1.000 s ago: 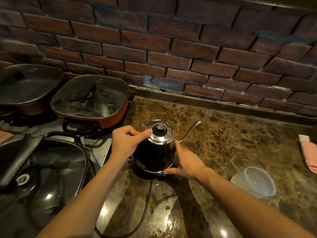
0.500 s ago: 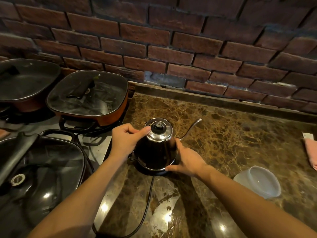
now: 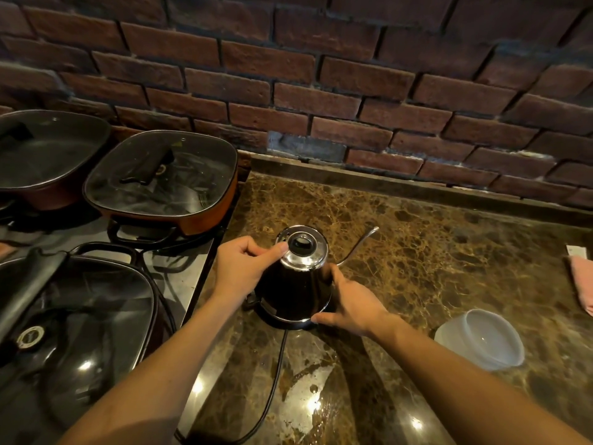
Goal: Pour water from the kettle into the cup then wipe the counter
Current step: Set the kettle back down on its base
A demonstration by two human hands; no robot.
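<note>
A black kettle (image 3: 293,290) with a shiny steel lid and a thin curved spout pointing right stands on its round base on the brown marble counter (image 3: 417,258). My left hand (image 3: 245,268) is wrapped around the handle on the kettle's left side, thumb resting on the lid's edge. My right hand (image 3: 348,303) lies flat against the kettle's lower right side and base. A translucent white plastic cup (image 3: 481,338) sits on the counter to the right, apart from both hands. A pink cloth (image 3: 582,284) lies at the right edge.
A black power cord (image 3: 272,393) runs from the kettle base toward me. Left of the counter is a stove with three lidded pans, the nearest (image 3: 70,319) dark, one behind it orange-sided (image 3: 163,184). A brick wall (image 3: 321,91) backs the counter.
The hands and kettle keep the same grip and place. The view has shifted slightly, so everything sits a little higher and to the right in frame.
</note>
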